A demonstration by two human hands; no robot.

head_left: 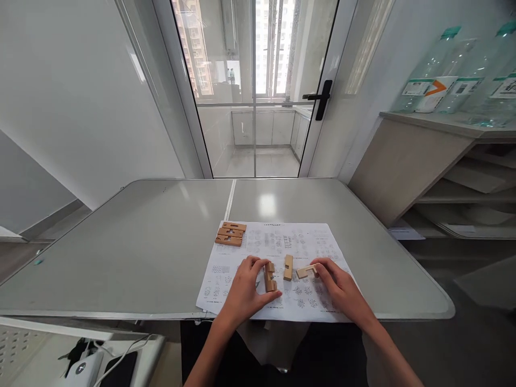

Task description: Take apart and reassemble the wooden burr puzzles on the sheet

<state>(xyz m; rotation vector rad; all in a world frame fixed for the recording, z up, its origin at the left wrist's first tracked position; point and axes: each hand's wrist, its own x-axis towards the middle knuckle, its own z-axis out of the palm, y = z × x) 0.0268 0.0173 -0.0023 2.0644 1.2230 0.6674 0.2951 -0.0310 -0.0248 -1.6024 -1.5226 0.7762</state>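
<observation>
My left hand (250,287) grips a brown notched wooden puzzle piece (270,278) by its two ends, thumb at the near end and fingers at the far one. Between my hands a lighter notched wooden block (288,267) lies on the printed sheet (250,258). In my right hand (338,285), thumb and fingers pinch the right end of a pale notched wooden piece (306,271), whose other end points left toward the block. Three flat brown wooden pieces with cut-outs (231,234) lie side by side at the sheet's far left corner.
The sheet, printed with small diagrams, lies on a grey table (121,252). Beyond the table stands a glass door with a black handle (321,99). To the right, a shelf unit (415,161) carries plastic bottles (443,75). A phone (119,371) and cable are at lower left.
</observation>
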